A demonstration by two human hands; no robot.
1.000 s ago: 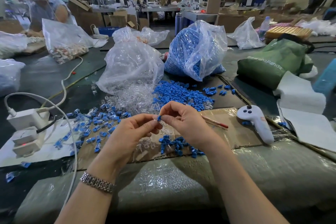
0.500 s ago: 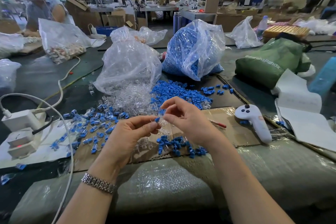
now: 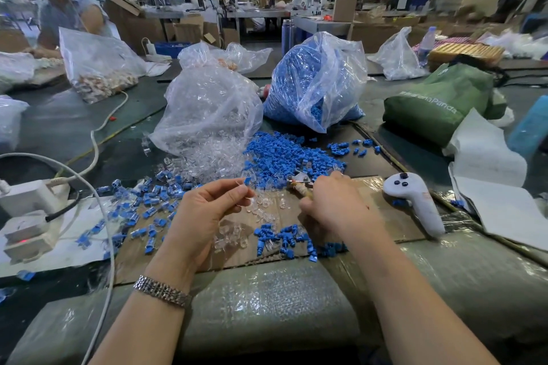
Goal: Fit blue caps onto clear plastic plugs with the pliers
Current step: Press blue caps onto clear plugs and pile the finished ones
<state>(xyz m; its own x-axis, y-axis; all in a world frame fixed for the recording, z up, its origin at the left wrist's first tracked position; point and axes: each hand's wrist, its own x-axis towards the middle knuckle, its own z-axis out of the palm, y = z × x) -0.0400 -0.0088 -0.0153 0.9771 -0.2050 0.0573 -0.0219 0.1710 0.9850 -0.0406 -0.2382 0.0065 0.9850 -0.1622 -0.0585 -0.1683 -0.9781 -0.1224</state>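
A white controller (image 3: 413, 201) lies on the cardboard (image 3: 394, 222) (green bag (image 3: 439, 104) behind it), charger (image 3: 25, 197) far left.

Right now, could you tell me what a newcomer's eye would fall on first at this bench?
Probably the big clear bag of blue caps standing at centre back, with loose blue caps spilled in front of it. Nearer, the left hand pinches a clear plug while the right hand grips the pliers.

At your twelve o'clock, thin glossy film bags (image 3: 207, 104) crinkle over clear glassy plastic plugs (image 3: 213, 157) and matt blue plastic caps (image 3: 284, 154). You work on rough brown cardboard (image 3: 385, 216). Your pliers (image 3: 299, 181) show bright metal. At three o'clock, a smooth white plastic controller (image 3: 415, 201); at your wrist, a polished metal bracelet (image 3: 161, 293).
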